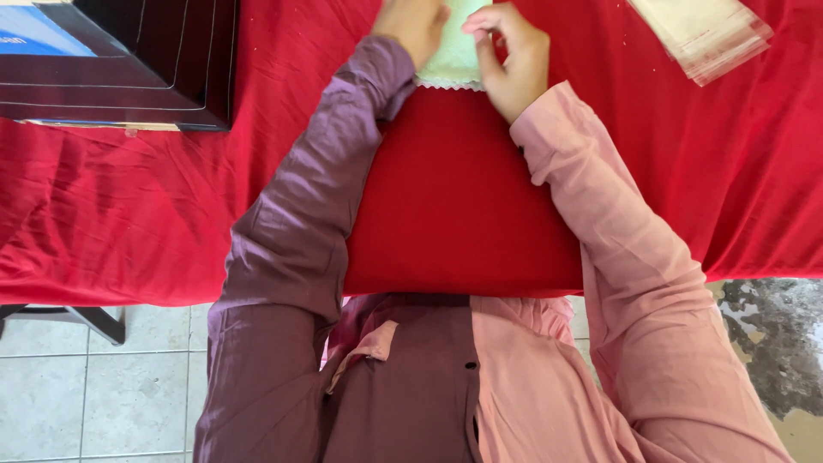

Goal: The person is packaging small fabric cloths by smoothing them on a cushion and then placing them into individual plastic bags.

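Observation:
A pale green cloth [454,58] with a white scalloped edge lies on the red tablecloth [454,197] at the top middle of the head view. My left hand [411,24], in a purple sleeve, rests on the cloth's left side. My right hand [513,60], in a pink sleeve, pinches the cloth's right edge with thumb and fingers. The cloth's far part is cut off by the frame's top edge.
A dark box [146,60] stands at the table's top left. A stack of clear plastic bags [707,34] lies at the top right. The table's near edge runs across the middle, with tiled floor [103,386] below left and rough ground [771,343] below right.

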